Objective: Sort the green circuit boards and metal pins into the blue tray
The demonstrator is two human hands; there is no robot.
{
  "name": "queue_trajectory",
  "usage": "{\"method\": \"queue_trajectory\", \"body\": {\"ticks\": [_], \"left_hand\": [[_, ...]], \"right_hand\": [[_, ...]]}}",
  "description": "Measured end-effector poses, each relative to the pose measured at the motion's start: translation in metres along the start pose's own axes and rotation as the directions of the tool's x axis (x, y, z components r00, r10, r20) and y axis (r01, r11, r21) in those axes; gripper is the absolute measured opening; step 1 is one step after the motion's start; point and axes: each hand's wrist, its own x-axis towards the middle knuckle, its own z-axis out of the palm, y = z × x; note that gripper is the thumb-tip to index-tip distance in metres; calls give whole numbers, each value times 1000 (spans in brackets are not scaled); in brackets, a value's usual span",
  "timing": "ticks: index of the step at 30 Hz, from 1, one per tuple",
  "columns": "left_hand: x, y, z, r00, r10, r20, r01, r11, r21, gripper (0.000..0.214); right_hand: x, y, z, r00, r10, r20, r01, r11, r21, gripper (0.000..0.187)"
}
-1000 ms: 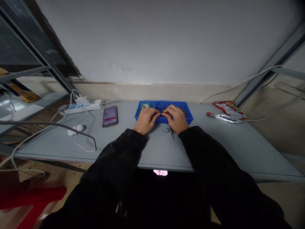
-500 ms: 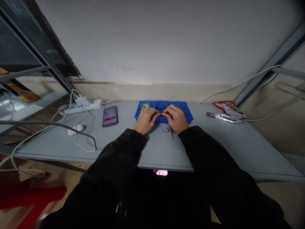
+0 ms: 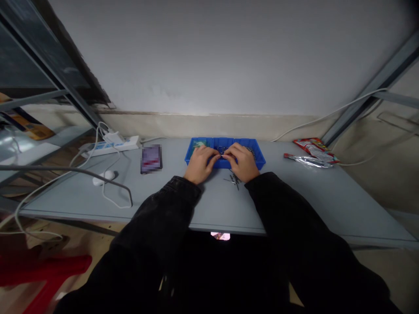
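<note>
My left hand (image 3: 201,164) and my right hand (image 3: 241,162) meet fingertip to fingertip over a blue three-part bin (image 3: 261,162). Both pinch at a small, shiny piece between them, too tiny to name. Green-and-white items (image 3: 199,144) lie in the bin's left compartment. Dark metal pieces (image 3: 221,149) fill part of the middle one, and the contents of the right compartment are largely hidden by my right hand. On the table below my right wrist lies a small pile of thin metal pins or screws (image 3: 233,179).
A dark-edged device with a blurred screen (image 3: 151,158) lies left of the bin. Farther left are a white power strip (image 3: 114,146), a white mouse-like object (image 3: 104,178) and loose cables. Red-and-silver packets (image 3: 314,150) lie at the right. A wall (image 3: 222,65) rises behind the grey table (image 3: 216,205).
</note>
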Motion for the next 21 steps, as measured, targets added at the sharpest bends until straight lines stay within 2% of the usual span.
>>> {"method": "queue_trajectory", "body": {"ticks": [11,21], "left_hand": [[0,0,0,1000,28,-14,-28,1000,-10,27],[0,0,0,1000,6,-2,-6,1000,-13,27]], "right_hand": [[0,0,0,1000,-10,-1,10,1000,-6,17],[0,1,0,1000,-7,-4,7,1000,-6,17]]}}
